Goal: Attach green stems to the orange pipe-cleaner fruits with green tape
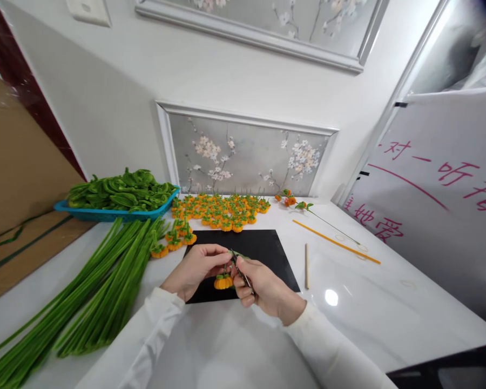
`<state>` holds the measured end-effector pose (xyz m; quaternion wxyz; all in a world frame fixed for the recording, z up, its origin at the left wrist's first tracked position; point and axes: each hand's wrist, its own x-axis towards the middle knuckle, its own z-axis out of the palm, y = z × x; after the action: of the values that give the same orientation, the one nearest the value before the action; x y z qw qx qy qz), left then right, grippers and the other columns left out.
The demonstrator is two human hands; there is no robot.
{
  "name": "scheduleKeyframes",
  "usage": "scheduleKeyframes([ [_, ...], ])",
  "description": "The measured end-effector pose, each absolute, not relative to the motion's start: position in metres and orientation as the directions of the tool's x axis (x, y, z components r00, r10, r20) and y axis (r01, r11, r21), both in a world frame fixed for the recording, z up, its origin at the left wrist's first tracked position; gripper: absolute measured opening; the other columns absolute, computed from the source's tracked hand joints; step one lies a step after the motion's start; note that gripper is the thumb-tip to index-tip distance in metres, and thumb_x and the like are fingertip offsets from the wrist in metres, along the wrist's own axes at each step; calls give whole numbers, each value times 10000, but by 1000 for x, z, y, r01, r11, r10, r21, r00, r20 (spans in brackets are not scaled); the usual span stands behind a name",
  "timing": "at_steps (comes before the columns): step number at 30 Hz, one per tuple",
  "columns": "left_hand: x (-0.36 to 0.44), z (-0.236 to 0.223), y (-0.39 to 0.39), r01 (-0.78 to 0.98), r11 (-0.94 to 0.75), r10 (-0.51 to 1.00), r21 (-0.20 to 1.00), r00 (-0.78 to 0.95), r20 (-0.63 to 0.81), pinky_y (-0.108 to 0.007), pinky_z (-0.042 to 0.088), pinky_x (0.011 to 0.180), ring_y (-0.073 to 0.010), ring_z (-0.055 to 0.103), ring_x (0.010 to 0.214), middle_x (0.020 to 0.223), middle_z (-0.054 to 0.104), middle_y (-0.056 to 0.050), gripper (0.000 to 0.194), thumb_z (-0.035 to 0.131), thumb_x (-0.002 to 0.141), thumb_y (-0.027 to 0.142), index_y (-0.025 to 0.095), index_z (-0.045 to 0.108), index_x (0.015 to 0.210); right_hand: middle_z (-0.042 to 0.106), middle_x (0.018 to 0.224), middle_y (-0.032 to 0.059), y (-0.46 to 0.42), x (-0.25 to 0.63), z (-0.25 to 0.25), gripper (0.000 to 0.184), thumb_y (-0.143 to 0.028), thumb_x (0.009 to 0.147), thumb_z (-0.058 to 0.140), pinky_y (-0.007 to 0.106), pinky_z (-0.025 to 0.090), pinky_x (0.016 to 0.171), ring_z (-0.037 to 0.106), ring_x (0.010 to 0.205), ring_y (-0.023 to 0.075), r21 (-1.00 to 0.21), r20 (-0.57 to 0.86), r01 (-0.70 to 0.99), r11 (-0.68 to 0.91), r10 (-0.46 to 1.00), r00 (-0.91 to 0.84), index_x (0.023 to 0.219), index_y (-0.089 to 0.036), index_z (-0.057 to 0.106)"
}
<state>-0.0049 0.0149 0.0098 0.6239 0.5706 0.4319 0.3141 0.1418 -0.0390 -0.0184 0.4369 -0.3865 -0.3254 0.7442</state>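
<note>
My left hand [204,265] is closed, its thumb and forefinger pinching a thin green stem above a small orange pumpkin [223,281] made of fuzzy pipe cleaner. The pumpkin hangs below my fingertips, over a black mat [263,248]. In my right hand [261,281] is a slim dark metal tool [243,271], like small scissors or pliers, with its tip against the green piece at my left fingertips. My fingers hide part of the tool, so its exact kind is unclear.
Many orange pumpkins [227,221] with green tops stand behind the mat. Left are green pipe cleaners [101,292] and a blue tray [105,215] of green twisted pieces. On the right lie a wooden stick [306,266], an orange pipe cleaner [336,241] and an orange flower stem [332,222].
</note>
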Motion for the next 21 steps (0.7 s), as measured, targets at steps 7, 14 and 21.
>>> scheduleKeyframes([
  [7, -6, 8, 16, 71, 171, 867, 983, 463, -184, -195, 479, 654, -95, 585, 636, 669, 659, -19, 193, 775, 620, 287, 127, 691, 688, 288, 534, -106, -41, 137, -17, 375, -524, 860, 484, 160, 111, 381, 167, 388, 24, -895, -258, -300, -329, 933, -252, 702, -195, 398],
  [14, -6, 1, 19, 121, 92, 909, 988, 395, -133, -200, 470, 588, -118, 600, 619, 657, 672, -36, 225, 743, 659, 339, 134, 695, 740, 526, 725, 22, -18, 170, -31, 301, -358, 948, 319, 253, 394, 561, 511, 633, 141, -876, 257, 467, 118, 935, 246, 888, -184, 556],
  [21, 2, 0, 17, 191, -227, 934, 955, 322, 157, -239, 483, 608, -163, 616, 670, 743, 695, -41, 239, 711, 670, 357, 147, 720, 783, 572, 1002, 109, -9, 190, -54, 254, -170, 894, 440, 305, 410, 724, 559, 915, 233, -309, 323, 948, -81, 928, 185, 1078, -204, 612],
])
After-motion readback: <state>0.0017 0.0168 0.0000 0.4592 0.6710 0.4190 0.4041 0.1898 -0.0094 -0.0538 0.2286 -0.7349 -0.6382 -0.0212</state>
